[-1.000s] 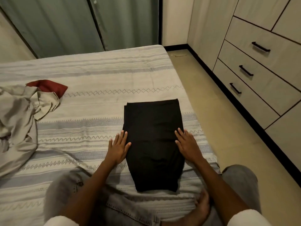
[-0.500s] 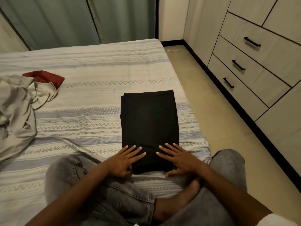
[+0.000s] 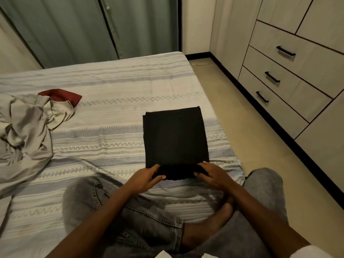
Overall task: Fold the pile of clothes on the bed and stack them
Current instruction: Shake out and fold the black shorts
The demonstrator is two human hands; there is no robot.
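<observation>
- Sitting cross-legged on the bed [image 3: 111, 81], you have the black folded garment [image 3: 176, 135] lying flat just ahead of both your hands, near the bed's right edge.
- Your left hand [image 3: 144, 178] grips the near left corner of the garment: the thumb lies on top of the cloth and the fingers are curled around the edge.
- Your right hand [image 3: 211, 174] grips the near right corner in the same manner, with the fingers bent over the fold.
- Between your two hands, the near edge of the garment is raised a little from the sheet; the far part rests flat.
- Far to the left of your left hand, a crumpled grey garment [image 3: 24, 131] lies in a loose heap, well apart from the black one.
- Just behind this heap, a dark red cloth [image 3: 61, 95] shows partly, touching it.
- To the right of your right hand, past the bed edge, a drawer unit [image 3: 290, 75] with black handles stands by the floor.
- Below your hands, your grey jeans [image 3: 149, 216] and one bare foot [image 3: 210, 224] are seen.
</observation>
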